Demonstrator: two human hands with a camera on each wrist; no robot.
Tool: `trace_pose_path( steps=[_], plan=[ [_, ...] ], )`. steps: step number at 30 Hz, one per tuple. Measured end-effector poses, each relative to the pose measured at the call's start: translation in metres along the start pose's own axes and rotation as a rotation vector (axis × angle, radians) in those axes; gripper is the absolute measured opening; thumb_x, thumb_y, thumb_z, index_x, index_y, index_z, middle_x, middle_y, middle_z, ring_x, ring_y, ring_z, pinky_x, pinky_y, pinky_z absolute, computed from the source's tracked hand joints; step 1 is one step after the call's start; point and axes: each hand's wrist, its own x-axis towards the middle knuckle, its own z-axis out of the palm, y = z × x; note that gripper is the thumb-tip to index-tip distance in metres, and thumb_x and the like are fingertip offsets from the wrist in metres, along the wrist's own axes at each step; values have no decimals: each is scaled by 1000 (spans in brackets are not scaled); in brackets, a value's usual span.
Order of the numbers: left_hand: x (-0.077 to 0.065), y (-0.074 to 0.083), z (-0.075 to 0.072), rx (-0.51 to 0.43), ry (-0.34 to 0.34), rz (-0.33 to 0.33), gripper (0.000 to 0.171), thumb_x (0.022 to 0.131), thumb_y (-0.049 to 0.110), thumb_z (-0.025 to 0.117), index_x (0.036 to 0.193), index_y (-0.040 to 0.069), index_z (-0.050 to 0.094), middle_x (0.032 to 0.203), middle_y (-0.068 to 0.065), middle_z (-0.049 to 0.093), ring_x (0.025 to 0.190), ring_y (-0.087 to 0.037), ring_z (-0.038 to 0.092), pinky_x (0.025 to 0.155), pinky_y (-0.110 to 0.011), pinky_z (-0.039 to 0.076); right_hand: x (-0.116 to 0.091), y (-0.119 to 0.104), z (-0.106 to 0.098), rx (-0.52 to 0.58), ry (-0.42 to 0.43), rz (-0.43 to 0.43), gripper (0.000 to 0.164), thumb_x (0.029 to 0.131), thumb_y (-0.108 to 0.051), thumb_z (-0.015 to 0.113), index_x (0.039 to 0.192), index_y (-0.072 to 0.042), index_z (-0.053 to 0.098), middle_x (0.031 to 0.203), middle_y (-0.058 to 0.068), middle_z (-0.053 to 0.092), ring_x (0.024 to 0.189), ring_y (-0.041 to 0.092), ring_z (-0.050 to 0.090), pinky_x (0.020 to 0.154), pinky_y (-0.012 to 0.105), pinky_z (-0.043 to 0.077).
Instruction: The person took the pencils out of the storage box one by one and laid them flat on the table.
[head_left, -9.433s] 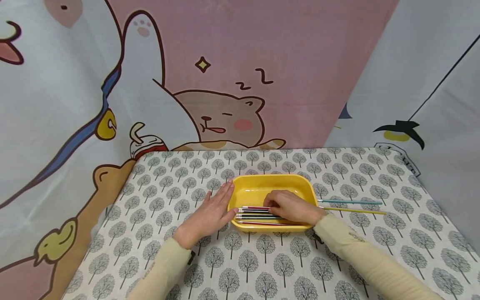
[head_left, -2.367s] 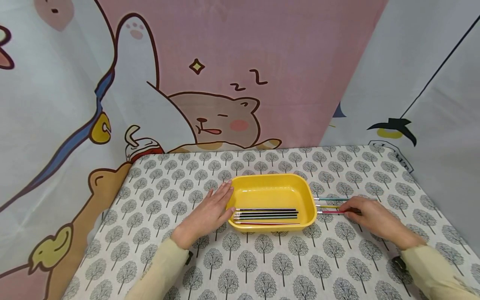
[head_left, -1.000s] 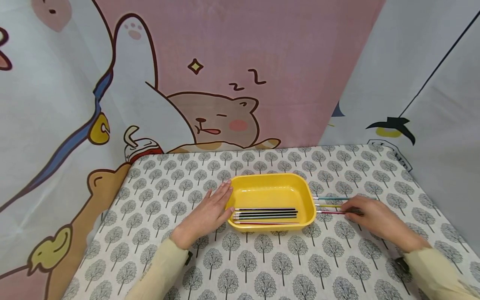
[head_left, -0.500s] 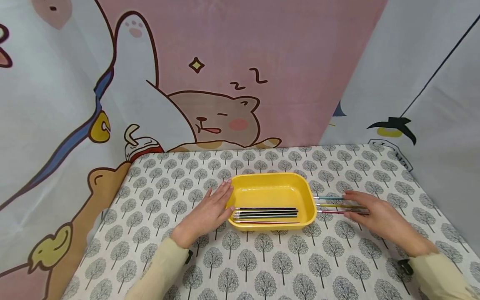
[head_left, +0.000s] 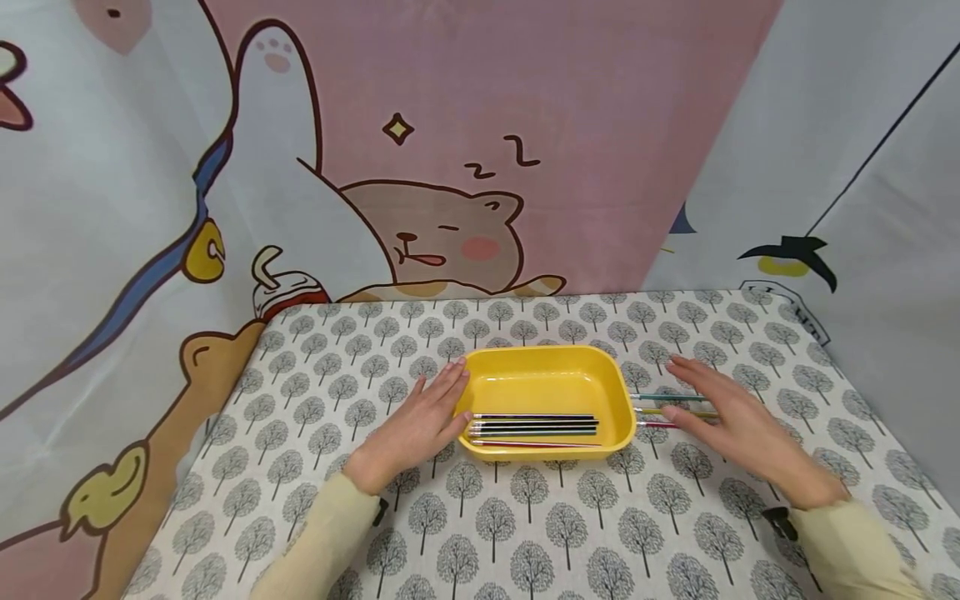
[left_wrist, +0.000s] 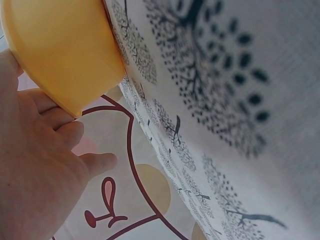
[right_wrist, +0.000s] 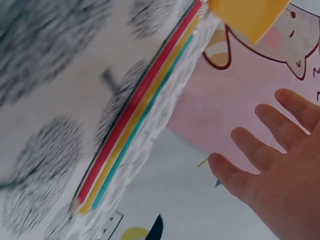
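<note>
A yellow plastic tray (head_left: 540,455) sits mid-table. My left hand (head_left: 408,429) rests on its left end, fingers extended along the rim; the left wrist view shows these fingers (left_wrist: 65,125) against the tray's outer wall (left_wrist: 65,45). Inside, several dark pencils (head_left: 536,427) and a red one (head_left: 536,444) lie side by side near the front wall. Right of the tray, a teal pencil (head_left: 667,397), a yellow pencil (head_left: 651,411) and a red pencil (right_wrist: 132,105) lie roughly parallel on the cloth. Above them hovers my right hand (head_left: 738,421), fingers spread and holding nothing.
A tree-print cloth (head_left: 495,525) covers the table. Cartoon-printed curtains (head_left: 600,150) close in its back and sides. The tray's back half shows bare yellow floor (head_left: 536,390).
Earlier my right hand was among pencils inside the tray, then set the red pencil beside the teal and yellow ones. It has since let go, spread and lifted. My left hand stayed.
</note>
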Motion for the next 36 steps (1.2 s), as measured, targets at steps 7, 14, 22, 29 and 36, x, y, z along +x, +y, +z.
trace_pose_path(
  steps=[7,14,22,29,36],
  plan=[
    [1,-1,1,5,12,11,66,112,42,39,162,3,23,173,-14,12,158,-26,8,122,-63,21,14,-20,11,4,26,-40,71,99,-38,71,159,-13,43,167,10,33,155,41,22,112,79,24],
    [1,-1,1,12,11,18,67,112,46,35,162,3,21,173,-13,10,158,-25,8,122,-64,21,27,-38,23,13,19,-125,67,100,-36,69,157,-9,45,165,14,36,153,45,25,113,78,23],
    [0,-1,1,10,1,8,67,112,45,35,163,4,20,173,-11,8,158,-24,6,123,-63,19,40,-53,40,26,-6,-173,67,99,-37,69,156,-9,46,164,12,38,152,44,28,116,73,24],
    [0,0,1,10,1,8,69,112,49,29,163,4,20,173,-11,7,158,-25,6,123,-63,19,49,-71,53,-4,-50,-196,69,101,-45,65,157,-10,45,164,12,39,152,43,28,119,69,22],
    [1,0,2,5,1,0,67,112,47,33,163,5,20,173,-8,5,158,-23,5,123,-62,19,59,-85,67,-5,-64,-237,70,100,-49,65,156,-11,47,163,9,42,150,41,33,119,68,25]
  ],
)
